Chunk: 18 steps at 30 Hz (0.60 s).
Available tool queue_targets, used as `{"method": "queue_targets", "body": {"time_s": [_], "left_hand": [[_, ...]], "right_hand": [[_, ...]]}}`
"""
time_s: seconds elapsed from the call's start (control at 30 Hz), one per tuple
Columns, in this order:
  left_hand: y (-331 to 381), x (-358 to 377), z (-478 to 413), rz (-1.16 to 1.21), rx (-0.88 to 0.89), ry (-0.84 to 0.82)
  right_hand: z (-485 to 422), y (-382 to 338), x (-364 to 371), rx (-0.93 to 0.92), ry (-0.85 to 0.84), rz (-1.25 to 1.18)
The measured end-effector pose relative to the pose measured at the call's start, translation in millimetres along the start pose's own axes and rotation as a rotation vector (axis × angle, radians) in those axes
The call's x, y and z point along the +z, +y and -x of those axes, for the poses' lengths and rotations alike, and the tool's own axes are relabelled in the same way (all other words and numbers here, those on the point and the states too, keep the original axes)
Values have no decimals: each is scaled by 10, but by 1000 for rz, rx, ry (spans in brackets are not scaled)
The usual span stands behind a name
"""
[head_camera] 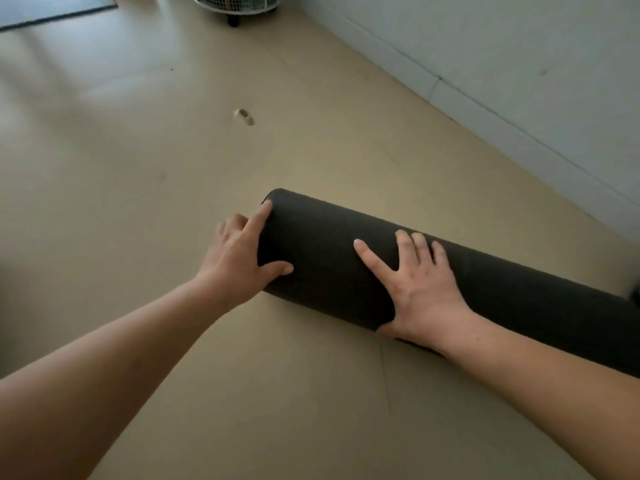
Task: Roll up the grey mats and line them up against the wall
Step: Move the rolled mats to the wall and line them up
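A dark grey mat (pixel 332 251), fully rolled into a thick tube, lies on the beige floor, running from the middle of the view off the right edge. My left hand (pixel 239 258) cups the roll's left end, with the index finger along the rim and the thumb on the side. My right hand (pixel 419 289) presses flat on top of the roll, fingers spread. The white wall (pixel 519 64) runs diagonally at the upper right, a strip of bare floor away from the roll. Another grey mat (pixel 52 8) lies flat at the top left corner.
A white wire basket on casters (pixel 235 5) stands at the top centre near the wall's baseboard. A small pale scrap (pixel 244 116) lies on the floor beyond the roll.
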<state>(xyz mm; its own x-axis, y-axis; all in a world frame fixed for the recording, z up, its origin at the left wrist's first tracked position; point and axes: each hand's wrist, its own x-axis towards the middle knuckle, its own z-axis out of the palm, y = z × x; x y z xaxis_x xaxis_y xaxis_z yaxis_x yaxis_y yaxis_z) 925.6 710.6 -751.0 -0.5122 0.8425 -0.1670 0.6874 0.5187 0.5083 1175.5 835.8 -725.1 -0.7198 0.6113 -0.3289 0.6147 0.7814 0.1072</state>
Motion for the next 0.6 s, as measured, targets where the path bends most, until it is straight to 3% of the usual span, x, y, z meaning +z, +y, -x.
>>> {"method": "queue_targets", "body": {"time_s": [0.07, 0.2, 0.33, 0.4, 0.5, 0.6], "left_hand": [[-136, 114, 142, 18, -14, 40], [-420, 329, 579, 0, -39, 60], [-394, 433, 724, -181, -36, 103], [-184, 392, 686, -335, 119, 145], [234, 448, 664, -494, 559, 68], [612, 620, 566, -658, 626, -76]], "right_hand": [[26, 149, -125, -15, -56, -6], [272, 409, -151, 155, -268, 36], [421, 433, 73, 134, -228, 39], [401, 488, 72, 122, -189, 11], [427, 518, 105, 116, -148, -18], [540, 544, 169, 86, -118, -3]]}}
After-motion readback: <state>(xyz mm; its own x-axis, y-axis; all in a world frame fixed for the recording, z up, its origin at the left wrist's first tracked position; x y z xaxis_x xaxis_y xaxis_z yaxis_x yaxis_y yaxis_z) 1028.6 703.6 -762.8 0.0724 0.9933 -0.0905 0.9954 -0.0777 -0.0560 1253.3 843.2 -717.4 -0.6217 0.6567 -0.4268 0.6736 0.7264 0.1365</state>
